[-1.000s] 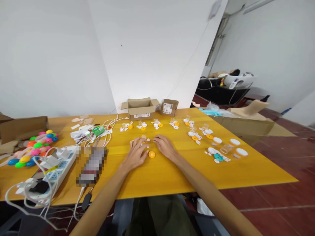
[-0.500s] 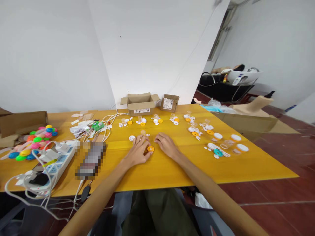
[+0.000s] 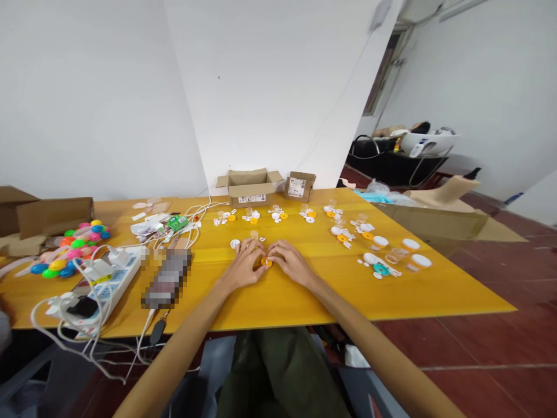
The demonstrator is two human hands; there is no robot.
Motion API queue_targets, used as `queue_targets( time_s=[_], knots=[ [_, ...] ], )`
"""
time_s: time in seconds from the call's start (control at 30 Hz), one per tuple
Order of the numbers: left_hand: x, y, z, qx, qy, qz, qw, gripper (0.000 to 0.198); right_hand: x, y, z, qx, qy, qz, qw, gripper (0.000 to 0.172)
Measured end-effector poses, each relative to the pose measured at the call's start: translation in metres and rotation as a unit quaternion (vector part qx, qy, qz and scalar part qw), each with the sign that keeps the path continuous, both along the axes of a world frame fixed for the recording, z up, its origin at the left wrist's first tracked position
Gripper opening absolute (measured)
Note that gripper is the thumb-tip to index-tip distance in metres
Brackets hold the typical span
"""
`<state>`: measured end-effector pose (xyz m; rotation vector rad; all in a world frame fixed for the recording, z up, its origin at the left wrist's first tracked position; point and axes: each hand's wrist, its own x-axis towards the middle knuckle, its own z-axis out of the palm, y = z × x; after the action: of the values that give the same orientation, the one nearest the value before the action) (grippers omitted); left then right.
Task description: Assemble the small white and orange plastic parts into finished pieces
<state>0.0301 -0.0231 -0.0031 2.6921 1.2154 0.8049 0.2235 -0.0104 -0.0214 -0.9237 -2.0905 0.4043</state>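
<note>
An orange round cap (image 3: 266,262) with a small white piece at its centre lies on the table between my hands. My left hand (image 3: 243,266) curls around its left side, thumb and fingers closed on the rim. From the right, my right hand (image 3: 290,262) reaches over the cap with its fingertips pinched together at the white middle; what they hold is too small to make out. Just beyond my left fingers are a white round cap (image 3: 235,244), a clear plastic cup (image 3: 254,235) and a small white perforated piece (image 3: 262,238).
Groups of white, orange and clear parts line the back and right, with a teal ring (image 3: 381,269) and white-lidded jars (image 3: 419,262). Left are a phone (image 3: 167,278), a power strip (image 3: 114,284), cables and colourful balls (image 3: 73,249). An open cardboard box (image 3: 250,188) stands behind.
My right hand has moved left, from beside the orange cap onto it. My left hand stays at the cap. The whole view has shifted slightly.
</note>
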Motion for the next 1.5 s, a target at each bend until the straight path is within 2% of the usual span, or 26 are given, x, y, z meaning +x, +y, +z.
queue_targets(
  time_s=[0.2, 0.5, 0.8, 1.23, 1.5],
  knots=[
    [-0.0001, -0.0002, 0.0012, -0.017, -0.003, -0.004, 1.0, 0.013, 0.0, -0.0017, 0.0029, 0.01, -0.024, 0.032, 0.999, 0.016],
    [-0.0017, 0.0009, -0.002, 0.011, -0.008, -0.015, 1.0, 0.016, 0.0014, -0.0008, 0.0006, 0.017, -0.037, 0.032, 0.999, 0.019],
    [-0.0017, -0.0001, -0.0005, -0.004, 0.01, -0.008, 1.0, 0.019, 0.0028, -0.0034, -0.0005, 0.052, -0.053, 0.021, 0.997, 0.022],
    [-0.0016, -0.0005, -0.0007, 0.02, -0.004, -0.019, 1.0, 0.017, 0.0022, -0.0063, 0.0023, 0.066, -0.061, 0.025, 0.996, 0.025],
    [-0.001, -0.0005, 0.0012, -0.006, 0.01, -0.013, 1.0, 0.016, 0.0006, -0.0074, 0.0033, 0.062, -0.056, 0.023, 0.996, 0.022]
  ],
)
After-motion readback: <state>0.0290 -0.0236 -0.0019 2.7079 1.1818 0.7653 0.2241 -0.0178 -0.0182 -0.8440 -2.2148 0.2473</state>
